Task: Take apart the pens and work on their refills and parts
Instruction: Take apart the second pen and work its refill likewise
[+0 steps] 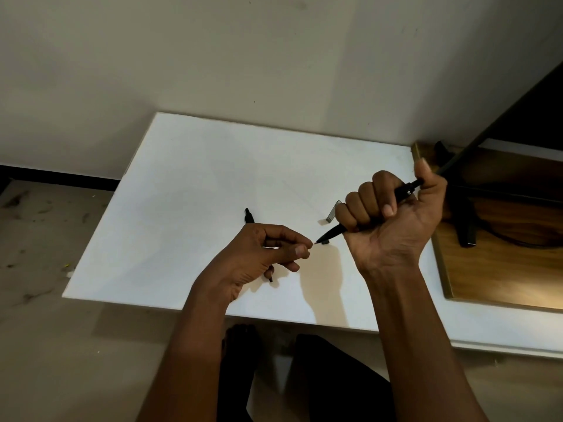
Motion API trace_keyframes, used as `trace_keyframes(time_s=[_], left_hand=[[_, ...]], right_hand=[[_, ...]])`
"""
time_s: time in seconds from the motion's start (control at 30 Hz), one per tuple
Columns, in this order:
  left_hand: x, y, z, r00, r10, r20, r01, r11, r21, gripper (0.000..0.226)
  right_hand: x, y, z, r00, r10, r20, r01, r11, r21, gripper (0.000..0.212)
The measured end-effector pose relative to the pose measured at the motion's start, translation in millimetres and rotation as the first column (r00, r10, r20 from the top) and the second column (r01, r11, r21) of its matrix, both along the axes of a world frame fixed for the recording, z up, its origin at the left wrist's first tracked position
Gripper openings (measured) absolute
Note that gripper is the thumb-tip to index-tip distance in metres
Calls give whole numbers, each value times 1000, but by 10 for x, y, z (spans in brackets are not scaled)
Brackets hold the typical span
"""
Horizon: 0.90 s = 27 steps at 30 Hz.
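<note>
A tan floor [45, 239] with dark stains fills the left side, meeting a plain cream wall [213, 56] along a black skirting strip [61, 177]. A white tabletop [198, 178] spreads across the middle, its far edge against the wall.

On the tabletop lies 1 black pen [249, 219], pointing toward the viewer; its middle is hidden under the left hand [262, 257]. That hand hovers over the table with fingers curled, thumb and forefinger tips pressed together. Whether they pinch a tiny part cannot be told.

Just right of those fingertips is the point of a second black pen [332, 233], held slanted above the table. The right hand [393, 217] grips this pen in a closed fist, 4 fingers wrapped round the barrel and the thumb resting on its upper end.

A small grey part [332, 213] lies on the tabletop behind the right knuckles.

At the right, a wooden board [502, 269] sits beside the tabletop. Black stand legs [466, 233] rest on it, and a black pole [487, 132] rises diagonally to the upper right corner.
</note>
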<state>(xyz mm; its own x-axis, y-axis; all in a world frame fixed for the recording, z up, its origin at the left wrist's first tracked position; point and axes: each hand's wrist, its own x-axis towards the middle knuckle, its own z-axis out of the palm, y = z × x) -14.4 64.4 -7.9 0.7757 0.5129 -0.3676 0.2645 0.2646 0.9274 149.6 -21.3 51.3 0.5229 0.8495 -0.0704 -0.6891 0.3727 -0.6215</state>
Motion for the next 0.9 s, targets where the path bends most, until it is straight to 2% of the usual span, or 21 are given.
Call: trace_keyframes(time_s=[0.17, 0.27, 0.63, 0.77, 0.9], left_hand=[[7, -2, 2, 1000, -14, -6, 14, 1000, -4, 16], [15, -9, 17, 1000, -27, 14, 27, 1000, -11, 27], [11, -30, 52, 997, -51, 57, 53, 998, -33, 29], [13, -32, 62, 997, -36, 70, 39, 998, -44, 27], [17, -31, 69, 997, -27, 77, 31, 998, -48, 27]], right_hand=[[-22, 3, 50, 998, 4, 63, -3, 1000, -10, 52], [-34, 12, 34, 998, -5, 59, 6, 1000, -12, 55], [7, -7, -50, 996, -25, -88, 27, 999, 28, 52], [7, -9, -69, 991, -42, -129, 46, 999, 28, 59], [17, -7, -69, 988, -53, -144, 57, 998, 21, 51]])
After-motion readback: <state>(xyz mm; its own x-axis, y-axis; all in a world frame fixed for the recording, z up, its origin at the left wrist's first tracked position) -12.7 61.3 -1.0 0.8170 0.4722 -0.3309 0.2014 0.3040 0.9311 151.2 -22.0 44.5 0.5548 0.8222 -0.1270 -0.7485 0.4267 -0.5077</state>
